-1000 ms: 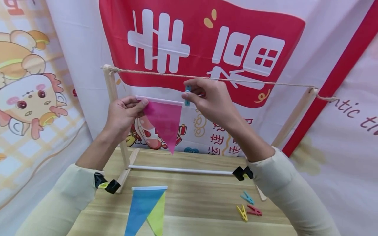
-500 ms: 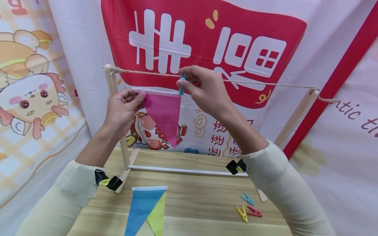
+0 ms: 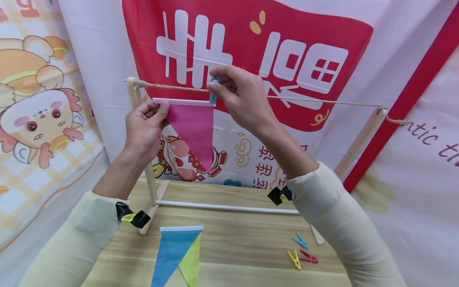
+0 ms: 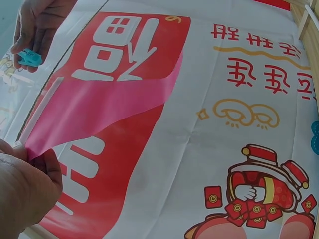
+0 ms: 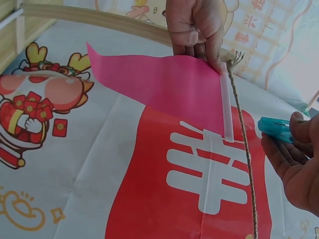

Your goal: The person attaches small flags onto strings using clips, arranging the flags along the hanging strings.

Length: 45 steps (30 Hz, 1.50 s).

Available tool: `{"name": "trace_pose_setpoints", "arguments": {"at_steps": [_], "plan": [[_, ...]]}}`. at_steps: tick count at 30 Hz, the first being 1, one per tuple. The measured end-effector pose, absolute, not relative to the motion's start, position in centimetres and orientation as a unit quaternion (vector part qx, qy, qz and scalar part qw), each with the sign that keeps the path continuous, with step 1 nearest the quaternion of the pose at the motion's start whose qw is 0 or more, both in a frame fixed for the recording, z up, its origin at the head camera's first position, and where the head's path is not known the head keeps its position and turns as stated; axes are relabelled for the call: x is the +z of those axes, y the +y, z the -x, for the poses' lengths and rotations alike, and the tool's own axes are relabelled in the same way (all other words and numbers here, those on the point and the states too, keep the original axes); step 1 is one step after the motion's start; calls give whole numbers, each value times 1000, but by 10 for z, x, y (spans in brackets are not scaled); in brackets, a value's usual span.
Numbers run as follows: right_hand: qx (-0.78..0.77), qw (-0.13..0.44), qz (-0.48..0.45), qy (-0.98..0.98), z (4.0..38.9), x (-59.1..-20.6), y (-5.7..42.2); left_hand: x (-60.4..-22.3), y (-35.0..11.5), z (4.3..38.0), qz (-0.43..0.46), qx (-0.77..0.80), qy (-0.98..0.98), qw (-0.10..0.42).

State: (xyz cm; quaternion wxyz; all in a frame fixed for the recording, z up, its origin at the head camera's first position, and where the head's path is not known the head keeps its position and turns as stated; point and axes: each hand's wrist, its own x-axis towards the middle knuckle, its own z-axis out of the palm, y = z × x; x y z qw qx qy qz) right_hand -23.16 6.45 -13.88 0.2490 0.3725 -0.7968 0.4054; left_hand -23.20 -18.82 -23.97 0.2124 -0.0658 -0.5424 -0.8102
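My left hand (image 3: 143, 125) pinches a pink triangular pennant (image 3: 195, 125) at the left end of its white top strip. The cloth hangs point down, its strip just below a twine line (image 3: 305, 100). Between the thumb and fingers of my right hand (image 3: 247, 97) is a light blue clothespin (image 3: 213, 91), upright by the pennant's right corner and overlapping the twine in the head view. The right wrist view shows that clothespin (image 5: 275, 128) apart from both the twine (image 5: 244, 134) and the pennant's strip (image 5: 227, 104).
Wooden posts (image 3: 136, 95) carry the twine, with a white rod (image 3: 222, 206) low between them. On the wooden table (image 3: 229, 247) lie a blue pennant (image 3: 173, 247), a yellow-green pennant (image 3: 191, 261), and blue (image 3: 300, 241), red (image 3: 309, 256) and yellow (image 3: 294, 260) clothespins. A printed cloth (image 3: 107, 52) hangs behind.
Both hands have risen and shifted slightly left, bringing the pink pennant up close under the twine and the blue clothespin up to twine height. The things on the table have not moved.
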Motion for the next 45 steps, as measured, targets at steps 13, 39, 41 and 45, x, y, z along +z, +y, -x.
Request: {"name": "trace_pose_setpoints", "arguments": {"at_steps": [13, 39, 41, 45], "plan": [[439, 226, -356, -793, 248, -135, 55, -234, -189, 237, 48, -832, -514, 203], [462, 217, -382, -770, 263, -125, 18, -225, -188, 235, 10, -836, -499, 230], [466, 219, -382, -767, 264, -126, 17, -225, -187, 235, 11, -839, -492, 232], [471, 229, -385, -760, 264, -128, 15, -224, -185, 235, 8, -838, -492, 236]]}}
